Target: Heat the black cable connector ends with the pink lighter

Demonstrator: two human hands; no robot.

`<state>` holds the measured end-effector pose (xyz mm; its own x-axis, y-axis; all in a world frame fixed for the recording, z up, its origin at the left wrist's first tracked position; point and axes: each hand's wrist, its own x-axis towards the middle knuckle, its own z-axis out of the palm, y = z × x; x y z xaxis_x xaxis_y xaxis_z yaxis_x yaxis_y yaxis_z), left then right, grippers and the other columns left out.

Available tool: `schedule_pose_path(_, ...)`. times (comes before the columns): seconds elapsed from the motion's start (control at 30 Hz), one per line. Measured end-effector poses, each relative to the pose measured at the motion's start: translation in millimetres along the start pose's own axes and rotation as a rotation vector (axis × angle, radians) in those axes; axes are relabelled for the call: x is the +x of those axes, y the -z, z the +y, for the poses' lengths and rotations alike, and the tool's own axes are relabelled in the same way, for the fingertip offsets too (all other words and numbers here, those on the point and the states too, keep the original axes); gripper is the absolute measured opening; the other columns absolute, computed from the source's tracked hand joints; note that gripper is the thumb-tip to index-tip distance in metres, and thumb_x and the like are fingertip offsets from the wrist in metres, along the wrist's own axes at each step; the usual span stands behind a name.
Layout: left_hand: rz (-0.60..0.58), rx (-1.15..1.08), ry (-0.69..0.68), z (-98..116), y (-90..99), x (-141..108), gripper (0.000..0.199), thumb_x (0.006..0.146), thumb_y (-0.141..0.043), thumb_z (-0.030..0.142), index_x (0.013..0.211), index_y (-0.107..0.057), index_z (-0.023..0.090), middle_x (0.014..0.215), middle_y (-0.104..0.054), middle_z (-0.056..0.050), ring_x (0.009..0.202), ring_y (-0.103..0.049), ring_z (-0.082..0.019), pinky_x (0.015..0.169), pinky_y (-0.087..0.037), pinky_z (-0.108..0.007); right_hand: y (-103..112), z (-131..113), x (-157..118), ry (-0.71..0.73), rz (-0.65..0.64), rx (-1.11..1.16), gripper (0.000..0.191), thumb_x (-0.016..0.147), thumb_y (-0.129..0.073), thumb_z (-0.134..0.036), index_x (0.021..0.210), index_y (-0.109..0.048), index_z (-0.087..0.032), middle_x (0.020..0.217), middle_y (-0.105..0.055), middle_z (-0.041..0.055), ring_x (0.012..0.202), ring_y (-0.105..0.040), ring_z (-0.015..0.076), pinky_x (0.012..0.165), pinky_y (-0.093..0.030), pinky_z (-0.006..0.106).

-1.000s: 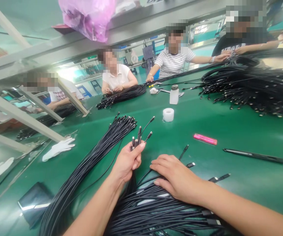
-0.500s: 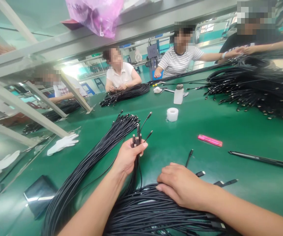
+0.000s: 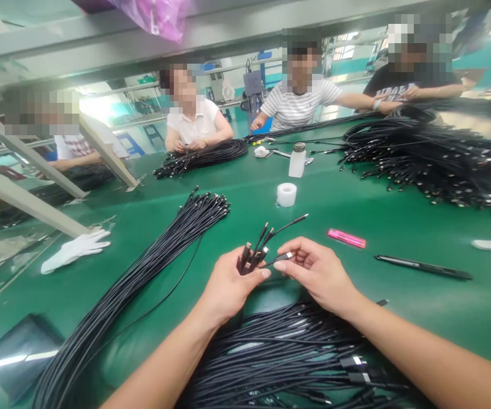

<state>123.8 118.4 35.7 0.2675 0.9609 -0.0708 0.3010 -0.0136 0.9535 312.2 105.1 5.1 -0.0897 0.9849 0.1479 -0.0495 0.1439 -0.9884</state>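
Note:
My left hand point(image 3: 234, 281) is closed around a small bunch of black USB cables point(image 3: 249, 258), their plug ends poking up above the fingers. Close beside it, my right hand point(image 3: 320, 272) pinches the plug of one cable point(image 3: 283, 257) between thumb and fingers. Below both hands lies a spread of black cables point(image 3: 271, 352), with several plugs showing at its right side. Another long bundle of cables point(image 3: 155, 272) curves along the left, plugs pointing away from me.
On the green table point(image 3: 399, 318) are a tape roll point(image 3: 287, 195), a white bottle point(image 3: 297, 161), a pink strip point(image 3: 346, 238), a black pen point(image 3: 422, 267) and a white glove point(image 3: 77, 250). Co-workers sit across, near a large cable heap point(image 3: 424, 153). Metal posts stand at left.
My right hand has lifted off the cable spread and come up beside my left hand, taking hold of one plug. The view has shifted slightly, moving the scene to the left.

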Motion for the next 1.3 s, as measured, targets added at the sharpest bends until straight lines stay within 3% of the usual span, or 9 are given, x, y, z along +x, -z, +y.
schedule_pose_path(0.33, -0.069, -0.188, 0.129, -0.7, 0.6, 3.8, 0.035, 0.073, -0.076, 0.043, 0.077, -0.055, 0.015, 0.057, -0.038, 0.007, 0.049, -0.031, -0.005, 0.044, -0.023, -0.020, 7.2, -2.0, 10.2, -0.013, -0.092, -0.054, 0.020, 0.083, -0.068, -0.037, 0.089, -0.066, -0.018, 0.067, -0.065, -0.0002, 0.062, -0.060, 0.0135, 0.060, -0.047, 0.026)
schedule_pose_path(0.43, 0.014, -0.179, 0.116, -6.7, 2.3, 9.2, 0.033, 0.074, -0.076, 0.042, 0.080, -0.057, 0.015, 0.057, -0.044, 0.006, 0.048, -0.036, -0.006, 0.045, -0.027, -0.020, 35.0, -0.7, 25.7, -0.004, 0.031, -0.270, 0.028, 0.090, -0.055, -0.042, 0.084, -0.066, -0.017, 0.074, -0.068, 0.0040, 0.062, -0.061, 0.0154, 0.059, -0.046, 0.028)
schedule_pose_path(0.53, 0.106, -0.197, 0.090, -13.4, 5.6, 13.2, 0.031, 0.074, -0.074, 0.040, 0.078, -0.058, 0.014, 0.059, -0.048, 0.004, 0.050, -0.041, -0.007, 0.046, -0.031, -0.021, 82.2, 6.3, 40.0, 0.036, 0.208, -0.835, 0.018, 0.087, -0.058, -0.030, 0.090, -0.070, -0.018, 0.087, -0.071, 0.0074, 0.078, -0.064, 0.0206, 0.075, -0.046, 0.033)
schedule_pose_path(0.63, 0.133, -0.217, 0.082, -15.8, 6.9, 13.5, 0.028, 0.075, -0.072, 0.037, 0.079, -0.058, 0.014, 0.059, -0.049, 0.003, 0.050, -0.042, -0.008, 0.046, -0.033, -0.022, 124.6, 20.0, 46.9, -0.068, 0.193, -1.285, 0.025, 0.081, -0.066, -0.036, 0.097, -0.072, -0.017, 0.096, -0.070, 0.0127, 0.091, -0.062, 0.0298, 0.074, -0.044, 0.037)
schedule_pose_path(0.73, 0.147, -0.219, 0.080, -14.0, 5.5, 11.7, 0.026, 0.075, -0.072, 0.036, 0.079, -0.057, 0.014, 0.059, -0.048, 0.004, 0.049, -0.041, -0.007, 0.047, -0.033, -0.022, 141.5, 34.4, 46.5, -0.209, 0.099, -1.372, 0.023, 0.083, -0.065, -0.041, 0.088, -0.071, -0.020, 0.087, -0.069, 0.0104, 0.081, -0.062, 0.0278, 0.062, -0.040, 0.033)
schedule_pose_path(0.87, 0.161, -0.229, 0.090, -10.5, 4.0, 9.6, 0.028, 0.073, -0.074, 0.036, 0.080, -0.059, 0.013, 0.061, -0.049, 0.004, 0.049, -0.041, -0.007, 0.046, -0.032, -0.021, 131.0, 40.9, 44.8, -0.211, 0.059, -1.331, 0.016, 0.085, -0.062, -0.033, 0.085, -0.067, -0.017, 0.084, -0.066, 0.0103, 0.070, -0.061, 0.0218, 0.059, -0.039, 0.030)
schedule_pose_path(1.0, 0.158, -0.278, 0.123, -8.4, 4.3, 8.6, 0.037, 0.070, -0.077, 0.037, 0.093, -0.063, 0.011, 0.065, -0.049, 0.004, 0.051, -0.041, -0.006, 0.046, -0.032, -0.021, 105.5, 26.1, 42.8, -0.112, 0.070, -1.259, 0.016, 0.091, -0.051, -0.029, 0.090, -0.061, -0.017, 0.092, -0.064, 0.0115, 0.079, -0.062, 0.0207, 0.068, -0.043, 0.029)
schedule_pose_path(1.1, 0.135, -0.297, 0.129, -8.4, 4.6, 8.3, 0.041, 0.071, -0.077, 0.039, 0.097, -0.064, 0.009, 0.066, -0.048, 0.004, 0.052, -0.042, -0.006, 0.047, -0.034, -0.021, 76.8, 9.7, 33.6, -0.015, 0.118, -0.886, 0.020, 0.095, -0.045, -0.034, 0.104, -0.054, -0.019, 0.082, -0.065, 0.0059, 0.068, -0.059, 0.0181, 0.065, -0.043, 0.029)
schedule_pose_path(1.3, 0.069, -0.308, 0.122, -10.4, 4.5, 8.6, 0.043, 0.075, -0.075, 0.043, 0.098, -0.063, 0.010, 0.070, -0.052, 0.002, 0.056, -0.045, -0.008, 0.050, -0.038, -0.022, 17.5, 1.6, 5.7, -0.048, -0.144, -0.356, 0.036, 0.097, -0.039, -0.050, 0.102, -0.060, -0.021, 0.079, -0.059, 0.0018, 0.063, -0.051, 0.0142, 0.057, -0.040, 0.026)
